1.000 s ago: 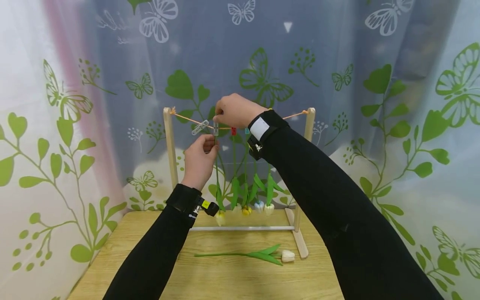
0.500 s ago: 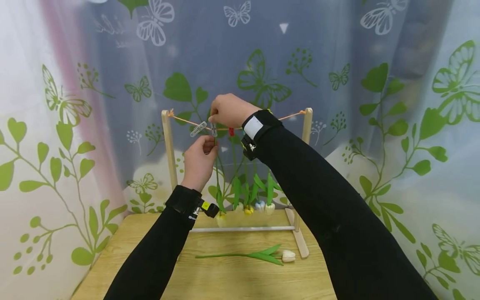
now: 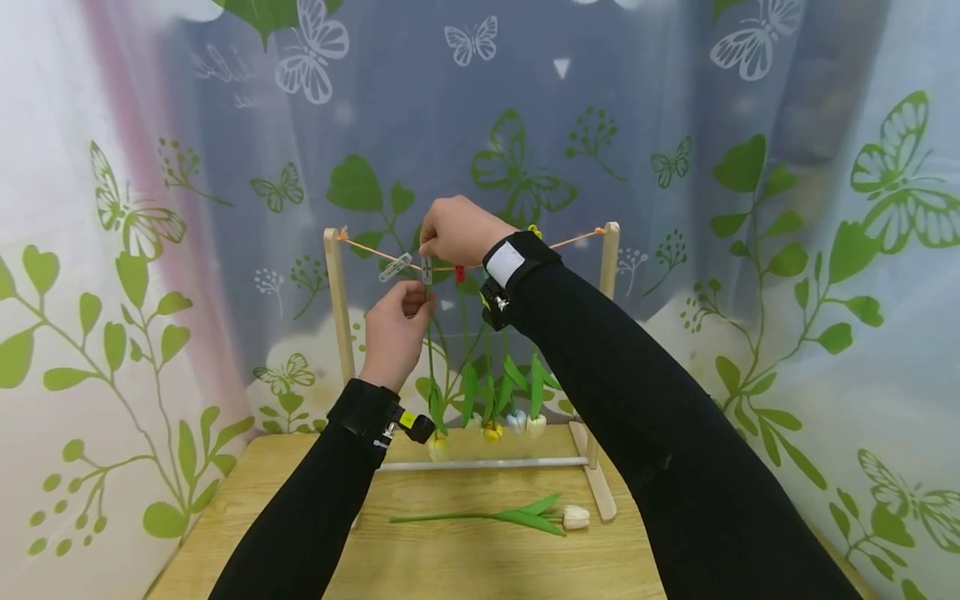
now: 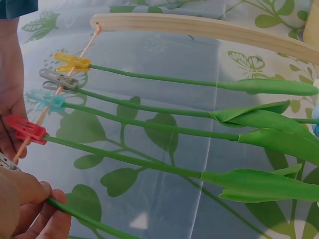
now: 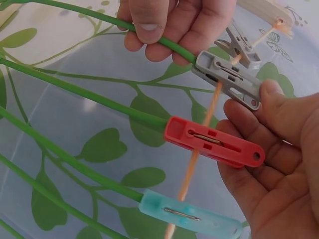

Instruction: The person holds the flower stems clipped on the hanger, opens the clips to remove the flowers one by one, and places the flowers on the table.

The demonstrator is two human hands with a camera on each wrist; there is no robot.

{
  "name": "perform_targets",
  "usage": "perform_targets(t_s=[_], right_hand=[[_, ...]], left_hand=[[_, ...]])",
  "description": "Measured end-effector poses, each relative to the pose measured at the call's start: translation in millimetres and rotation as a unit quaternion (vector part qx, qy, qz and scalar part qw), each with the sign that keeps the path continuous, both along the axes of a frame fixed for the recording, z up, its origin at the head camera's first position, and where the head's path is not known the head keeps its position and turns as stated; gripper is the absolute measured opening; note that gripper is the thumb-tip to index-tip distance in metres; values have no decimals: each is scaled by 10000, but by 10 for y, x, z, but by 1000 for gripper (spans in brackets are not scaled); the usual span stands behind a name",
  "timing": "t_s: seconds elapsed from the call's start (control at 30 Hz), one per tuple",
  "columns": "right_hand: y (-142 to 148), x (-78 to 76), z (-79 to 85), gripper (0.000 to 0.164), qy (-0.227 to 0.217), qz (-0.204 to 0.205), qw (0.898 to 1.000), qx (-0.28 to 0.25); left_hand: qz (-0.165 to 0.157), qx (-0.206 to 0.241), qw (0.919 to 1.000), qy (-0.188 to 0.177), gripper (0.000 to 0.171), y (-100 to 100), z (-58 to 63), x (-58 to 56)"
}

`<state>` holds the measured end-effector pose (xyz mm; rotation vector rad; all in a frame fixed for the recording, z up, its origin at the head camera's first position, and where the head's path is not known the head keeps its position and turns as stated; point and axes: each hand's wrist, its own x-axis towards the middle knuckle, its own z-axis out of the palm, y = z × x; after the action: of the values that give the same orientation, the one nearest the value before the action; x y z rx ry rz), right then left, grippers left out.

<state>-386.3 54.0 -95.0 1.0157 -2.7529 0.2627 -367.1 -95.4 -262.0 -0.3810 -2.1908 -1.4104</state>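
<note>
My right hand point(image 3: 461, 231) pinches the handle end of a grey clothespin point(image 5: 227, 79) on the orange string point(image 5: 188, 174). Just below, my left hand point(image 3: 395, 333) pinches the green stem point(image 5: 99, 17) of an upside-down tulip, whose pale yellow bloom point(image 3: 437, 450) hangs near the table. The stem's end meets the clothespin's jaws; whether it is clamped, I cannot tell. Beside the right fingers a red clothespin point(image 5: 212, 142) holds another stem. Further along, light blue point(image 4: 46, 101), grey point(image 4: 59, 79) and yellow point(image 4: 72, 61) clothespins hold more tulips.
A second grey clothespin point(image 3: 395, 267) sits slanted on the string, left of the hands. The string spans two wooden posts point(image 3: 611, 258), joined low down by a white rod point(image 3: 487, 463). A white tulip point(image 3: 517, 515) lies on the wooden table point(image 3: 450, 571). Behind hangs a patterned curtain point(image 3: 615, 108).
Both hands keep their hold on the stem and the grey clothespin, which tilted a little and stands near upright again. The head view has shifted slightly, so the rack appears lower.
</note>
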Motion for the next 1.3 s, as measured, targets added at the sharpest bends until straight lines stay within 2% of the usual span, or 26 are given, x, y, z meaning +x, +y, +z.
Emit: perform_targets(t_s=[0.3,0.53,0.77,1.3], right_hand=[[13,-65,-53,20,341,16,9990,-306],[-7,-82,-97,20,569,-99,9976,-379],[-38,-39,-108,20,699,-200,9967,-360],[23,-39,18,20,94,-194,9997,-117]], left_hand=[[9,28,10000,-57,34,-7,-41,-1],[-21,42,9994,-353,37,2,-195,73],[-38,27,9992,-407,37,-20,-330,112],[-185,-28,9987,-464,39,-88,-484,171]])
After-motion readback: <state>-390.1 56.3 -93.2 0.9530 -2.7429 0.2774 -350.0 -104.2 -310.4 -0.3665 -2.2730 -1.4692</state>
